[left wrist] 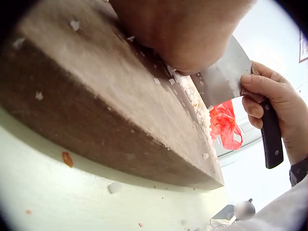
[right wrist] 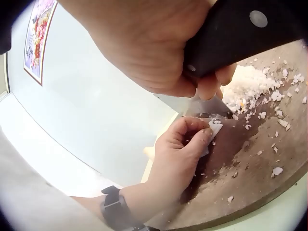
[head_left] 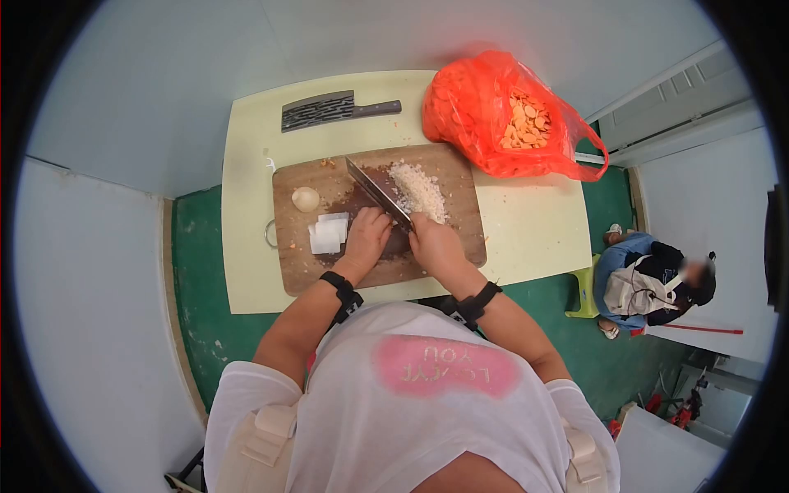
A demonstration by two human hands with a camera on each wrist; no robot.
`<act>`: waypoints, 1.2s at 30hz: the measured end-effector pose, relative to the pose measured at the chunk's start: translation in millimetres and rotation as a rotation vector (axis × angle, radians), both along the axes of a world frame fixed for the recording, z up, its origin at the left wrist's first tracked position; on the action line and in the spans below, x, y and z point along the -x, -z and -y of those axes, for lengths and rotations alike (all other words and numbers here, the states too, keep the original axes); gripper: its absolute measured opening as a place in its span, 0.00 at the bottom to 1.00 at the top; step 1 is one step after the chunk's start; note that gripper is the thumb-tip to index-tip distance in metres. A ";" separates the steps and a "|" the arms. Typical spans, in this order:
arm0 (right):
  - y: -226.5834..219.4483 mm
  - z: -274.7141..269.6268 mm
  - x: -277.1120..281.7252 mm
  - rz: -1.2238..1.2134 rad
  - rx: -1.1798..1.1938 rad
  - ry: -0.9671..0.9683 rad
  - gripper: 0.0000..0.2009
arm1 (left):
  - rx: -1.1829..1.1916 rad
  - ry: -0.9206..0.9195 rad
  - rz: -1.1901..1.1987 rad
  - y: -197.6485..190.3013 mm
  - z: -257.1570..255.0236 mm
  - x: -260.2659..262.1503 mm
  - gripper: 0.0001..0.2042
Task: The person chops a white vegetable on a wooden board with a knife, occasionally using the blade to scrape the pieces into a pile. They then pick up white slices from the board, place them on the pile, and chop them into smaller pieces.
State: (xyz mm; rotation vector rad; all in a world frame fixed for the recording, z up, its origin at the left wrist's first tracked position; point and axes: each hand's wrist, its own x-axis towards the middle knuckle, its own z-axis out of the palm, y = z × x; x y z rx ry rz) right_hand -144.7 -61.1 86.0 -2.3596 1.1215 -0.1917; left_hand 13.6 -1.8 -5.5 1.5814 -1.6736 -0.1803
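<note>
My right hand (head_left: 437, 248) grips a cleaver (head_left: 378, 194) by its black handle, seen closely in the right wrist view, where the blade stands on the wooden board (right wrist: 231, 159). Beside the blade, my left hand (right wrist: 175, 156) pinches a small white piece (right wrist: 215, 129) with curled fingers against the board. A heap of finely chopped white bits (head_left: 419, 191) lies right of the blade. Left of my left hand are white flat slabs (head_left: 327, 235) and a round pale piece (head_left: 306, 199). In the left wrist view my left hand (left wrist: 178, 33) hides what it holds.
A second cleaver (head_left: 319, 111) lies behind the board on the pale table (head_left: 526, 238). A red plastic bag (head_left: 468, 99) of orange slices (head_left: 526, 123) stands at the back right. A person (head_left: 649, 279) sits on a green stool (head_left: 585, 289) to the right.
</note>
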 end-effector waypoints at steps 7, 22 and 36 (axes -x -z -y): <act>23.3 2.2 -15.4 -0.047 0.032 -0.009 0.06 | -0.030 0.008 0.036 -4.4 0.0 0.9 0.08; 18.4 -6.2 -11.4 -0.055 0.028 -0.030 0.06 | 0.019 -0.067 0.030 1.2 -2.4 -2.4 0.05; 7.4 -2.1 -4.7 0.016 0.022 -0.035 0.09 | 0.006 -0.064 0.030 0.6 -4.8 -4.2 0.07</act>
